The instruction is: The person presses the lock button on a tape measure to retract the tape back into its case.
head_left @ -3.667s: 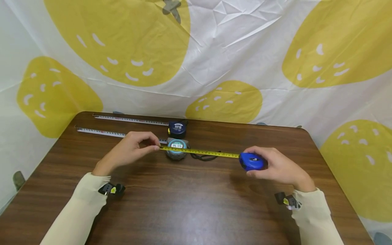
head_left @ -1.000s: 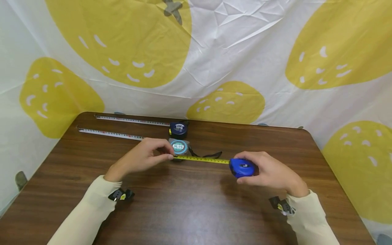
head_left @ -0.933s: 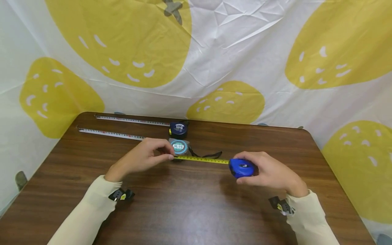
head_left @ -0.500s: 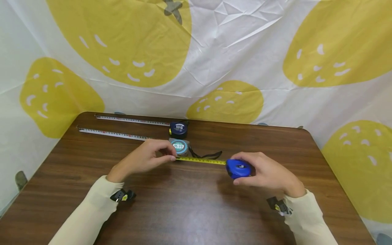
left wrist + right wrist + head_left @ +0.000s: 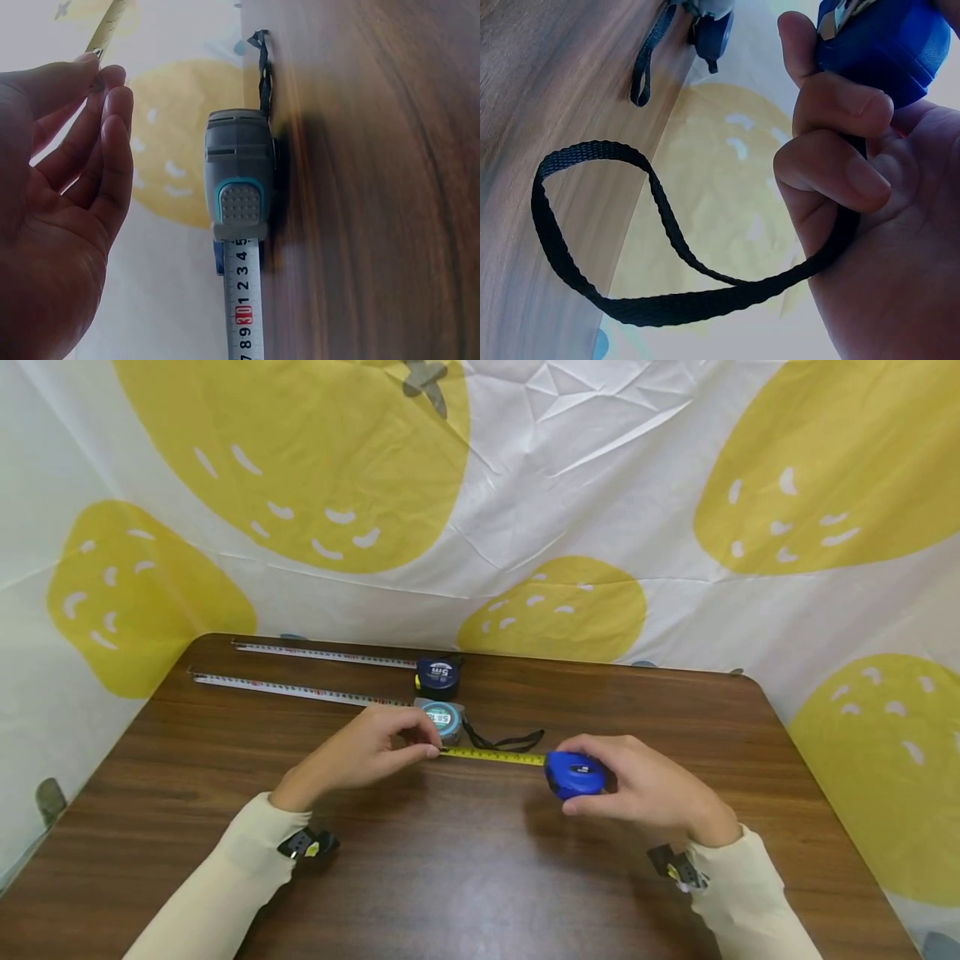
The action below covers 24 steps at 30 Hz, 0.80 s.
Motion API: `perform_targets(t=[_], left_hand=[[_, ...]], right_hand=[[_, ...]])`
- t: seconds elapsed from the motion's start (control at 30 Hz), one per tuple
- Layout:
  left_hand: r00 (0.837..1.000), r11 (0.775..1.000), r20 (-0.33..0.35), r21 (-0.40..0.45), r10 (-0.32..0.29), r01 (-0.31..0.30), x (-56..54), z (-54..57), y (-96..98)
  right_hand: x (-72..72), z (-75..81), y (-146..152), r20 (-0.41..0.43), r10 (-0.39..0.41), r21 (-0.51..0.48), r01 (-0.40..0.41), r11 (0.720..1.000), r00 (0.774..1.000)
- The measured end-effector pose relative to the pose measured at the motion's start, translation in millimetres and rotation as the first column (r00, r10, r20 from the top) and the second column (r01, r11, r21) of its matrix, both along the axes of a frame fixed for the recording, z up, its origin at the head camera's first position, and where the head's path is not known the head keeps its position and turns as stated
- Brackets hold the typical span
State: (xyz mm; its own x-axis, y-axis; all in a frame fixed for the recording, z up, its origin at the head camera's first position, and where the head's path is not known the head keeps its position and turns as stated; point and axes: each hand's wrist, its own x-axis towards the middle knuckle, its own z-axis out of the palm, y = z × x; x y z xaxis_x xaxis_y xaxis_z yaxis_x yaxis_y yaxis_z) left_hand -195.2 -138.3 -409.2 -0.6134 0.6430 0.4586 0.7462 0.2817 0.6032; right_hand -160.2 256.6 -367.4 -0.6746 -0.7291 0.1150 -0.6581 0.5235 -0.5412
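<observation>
My right hand [image 5: 645, 785] grips a blue tape measure [image 5: 573, 775], fingers on its far side and thumb on the near side. A short yellow blade [image 5: 495, 756] runs from it to my left hand [image 5: 367, 750], whose thumb and forefinger pinch the blade's end. In the right wrist view a black wrist strap [image 5: 682, 307] loops down from the blue case [image 5: 885, 49]. Just behind my left fingertips stands a grey and turquoise tape measure [image 5: 442, 718]; its white blade [image 5: 244, 300] stretches left along the table, partly hidden by my left hand in the head view.
A dark blue tape measure [image 5: 437, 677] sits at the back, its white blade [image 5: 322, 655] also drawn out to the left. A black strap [image 5: 517, 742] trails from the grey one. Behind the brown table [image 5: 465, 877] hangs a white cloth with yellow fruit shapes [image 5: 555, 610].
The yellow blade between my hands has grown shorter. My right hand has come left with the blue tape measure, and my left hand has shifted slightly right and nearer.
</observation>
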Motion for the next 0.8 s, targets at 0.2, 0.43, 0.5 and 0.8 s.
perform_targets(t=[0.2, 0.43, 0.5, 0.8], left_hand=[[0.999, 0.999, -0.014, 0.014, -0.029, 0.029, -0.4, -2.0, 3.4], [0.999, 0.999, -0.011, 0.017, -0.043, 0.043, 1.3, -2.7, 5.7], [0.999, 0.999, -0.004, 0.015, -0.045, 0.045, 1.6, -2.8, 6.4], [0.999, 0.999, 0.015, 0.007, -0.043, 0.042, 5.4, -1.8, 9.9]], right_hand=[[0.6, -1.1, -3.8, -0.017, 0.010, 0.006, -0.010, 1.000, 1.000], [1.6, -2.7, -7.8, -0.030, 0.024, 0.000, -0.024, 1.000, 0.999], [1.7, -3.5, -8.8, -0.028, 0.030, -0.003, -0.030, 1.000, 0.999], [3.2, -3.7, -12.8, -0.025, 0.038, -0.008, -0.038, 0.999, 0.999]])
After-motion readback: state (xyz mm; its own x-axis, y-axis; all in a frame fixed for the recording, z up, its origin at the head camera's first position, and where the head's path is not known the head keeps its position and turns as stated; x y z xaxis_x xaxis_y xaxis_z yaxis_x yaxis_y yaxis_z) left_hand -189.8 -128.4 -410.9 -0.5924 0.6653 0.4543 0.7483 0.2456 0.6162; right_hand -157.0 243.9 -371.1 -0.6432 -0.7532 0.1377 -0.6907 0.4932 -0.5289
